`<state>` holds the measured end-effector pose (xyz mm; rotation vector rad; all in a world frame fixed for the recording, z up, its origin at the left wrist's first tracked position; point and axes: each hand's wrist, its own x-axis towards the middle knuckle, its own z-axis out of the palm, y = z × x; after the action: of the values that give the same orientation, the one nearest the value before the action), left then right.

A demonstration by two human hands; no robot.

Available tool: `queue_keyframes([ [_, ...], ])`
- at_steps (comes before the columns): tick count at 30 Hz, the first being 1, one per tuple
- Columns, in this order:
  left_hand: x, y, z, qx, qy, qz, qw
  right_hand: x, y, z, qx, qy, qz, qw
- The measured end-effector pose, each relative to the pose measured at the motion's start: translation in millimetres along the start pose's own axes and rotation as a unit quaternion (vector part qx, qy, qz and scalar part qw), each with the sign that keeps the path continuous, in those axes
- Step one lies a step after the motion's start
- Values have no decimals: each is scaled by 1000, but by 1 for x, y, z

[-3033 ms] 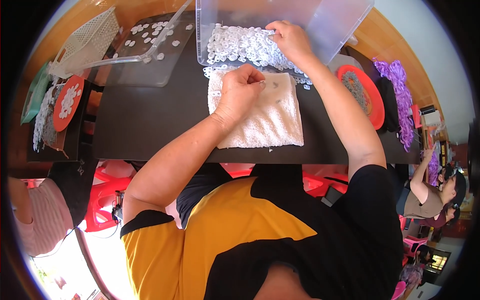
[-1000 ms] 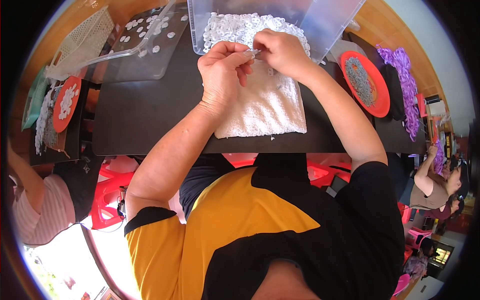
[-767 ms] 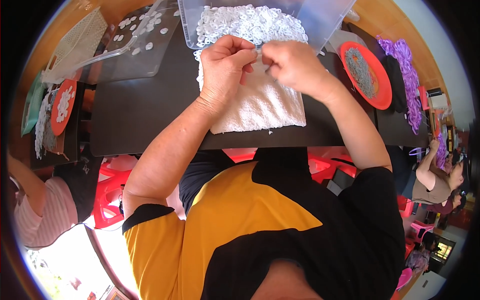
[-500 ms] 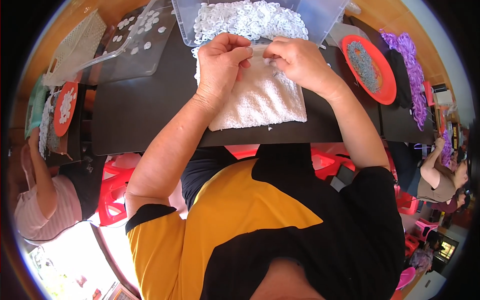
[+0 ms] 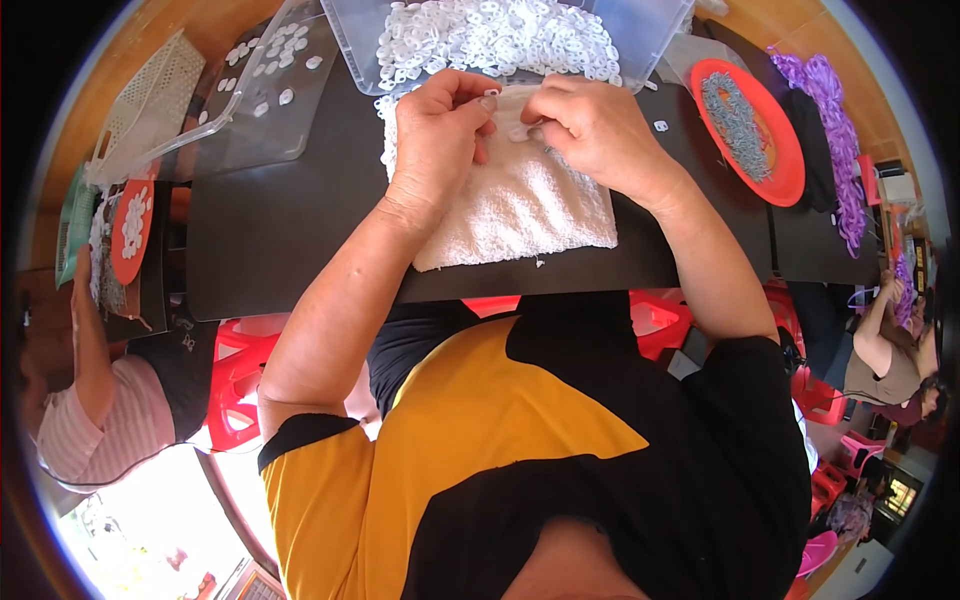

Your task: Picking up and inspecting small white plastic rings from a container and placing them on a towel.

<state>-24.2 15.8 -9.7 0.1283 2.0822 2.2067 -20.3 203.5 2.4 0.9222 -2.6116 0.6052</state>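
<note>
Both my hands work over a folded white towel [image 5: 520, 225] at the table's near edge. My left hand [image 5: 440, 125] is closed in a pinch, a small white plastic piece [image 5: 491, 93] showing at its thumb and forefinger tips. To the right, my right hand [image 5: 600, 130] has its fingers curled and pressed together above the towel. Beside those fingertips shows another small whitish piece [image 5: 518, 132]; whether they grip it or it lies on the cloth is unclear. Just beyond both hands, a clear plastic bin [image 5: 355, 50] holds a heap of white ring-like pieces [image 5: 500, 40].
On the right, a red plate [image 5: 790, 165] carries small grey metal parts [image 5: 735, 125], with purple cord [image 5: 835, 150] beyond it. A clear tray [image 5: 285, 145] with scattered white pieces lies at left. Co-workers sit on both sides, one in a striped top [image 5: 115, 410].
The view has shifted slightly. My right fingers have moved a little, and the whitish piece near them shows more plainly. My left hand keeps its pinch.
</note>
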Motion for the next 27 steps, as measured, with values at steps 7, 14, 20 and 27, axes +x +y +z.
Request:
queue_keyframes([
  [7, -1, 2, -2, -14, 2, -5, 1000, 1, -4, -2, -15, 15, -21, 1000],
  [14, -2, 6, -4, -33, -9, -22, 999, 2, -2, 11, -32, 47, -46, 997],
  [20, -4, 12, -1, -80, 16, -16, 997, 5, -3, 0, 329, 62, 191, 923],
  [27, -5, 9, -1, -88, 6, -22, 996, 5, -10, -3, 487, 55, 273, 828],
])
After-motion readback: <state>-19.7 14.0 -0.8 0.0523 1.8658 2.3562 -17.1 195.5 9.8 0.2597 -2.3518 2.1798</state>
